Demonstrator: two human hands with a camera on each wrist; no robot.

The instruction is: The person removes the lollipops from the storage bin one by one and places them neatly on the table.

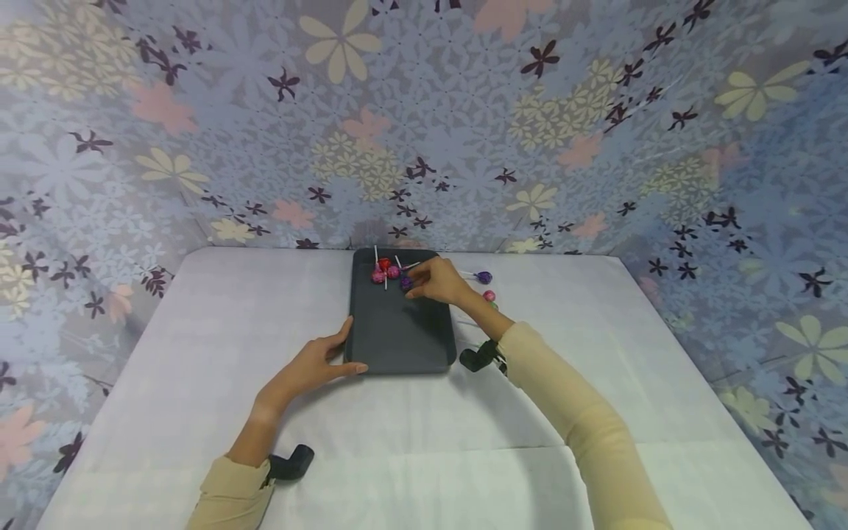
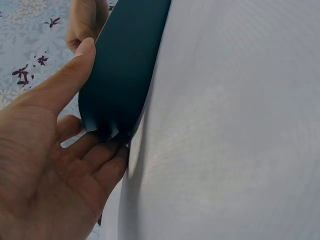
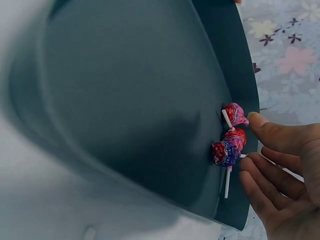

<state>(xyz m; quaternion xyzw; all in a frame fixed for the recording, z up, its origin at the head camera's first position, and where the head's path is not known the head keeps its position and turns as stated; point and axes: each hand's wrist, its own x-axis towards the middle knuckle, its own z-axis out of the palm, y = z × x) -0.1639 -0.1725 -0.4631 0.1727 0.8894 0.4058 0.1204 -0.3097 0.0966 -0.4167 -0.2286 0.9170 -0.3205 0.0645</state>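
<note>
A dark grey rectangular tray lies on the white-covered table. My left hand grips its near left corner, thumb at the rim and fingers curled against the side, as the left wrist view shows. Over the far right part of the tray is my right hand, thumb and fingers apart around a purple lollipop. That lollipop's white stick points to the fingertips. Beside it in the tray are a red lollipop and pink lollipops, sticks pointing different ways.
Right of the tray, another purple lollipop lies on the table. A pink lollipop and a green one sit nearer, partly hidden by my right forearm. Flowered cloth rises behind the table and at both sides.
</note>
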